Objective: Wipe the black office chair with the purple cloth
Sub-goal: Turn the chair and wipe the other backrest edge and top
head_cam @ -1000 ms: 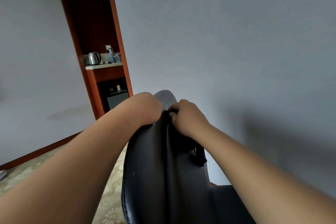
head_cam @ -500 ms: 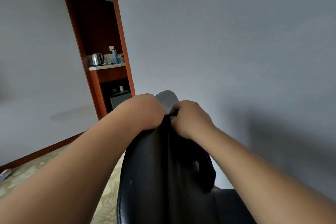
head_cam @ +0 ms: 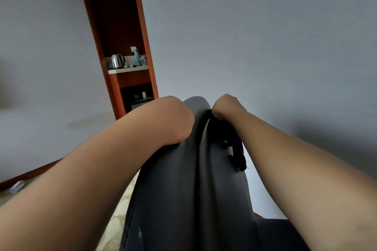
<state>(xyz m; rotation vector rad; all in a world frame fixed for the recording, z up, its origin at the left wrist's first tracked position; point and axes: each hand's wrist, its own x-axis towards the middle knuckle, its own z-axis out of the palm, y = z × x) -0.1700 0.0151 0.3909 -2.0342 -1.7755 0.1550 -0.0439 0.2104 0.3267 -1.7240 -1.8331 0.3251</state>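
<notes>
The black office chair fills the lower middle of the view, its backrest top pointing away from me. My left hand is curled over the left edge of the backrest near its top and grips it; its fingers are hidden behind the chair. My right hand grips the dark purple cloth against the right side of the backrest top. The cloth looks almost black here, and a loose end of it hangs down along the chair's right edge.
A grey wall stands close behind the chair. At the left a wooden alcove holds a kettle on a shelf. Patterned carpet lies below, with a small white object by the skirting at far left.
My right hand has slid with the cloth to the right along the top of the backrest, away from my left hand. The hanging end of the cloth has shifted.
</notes>
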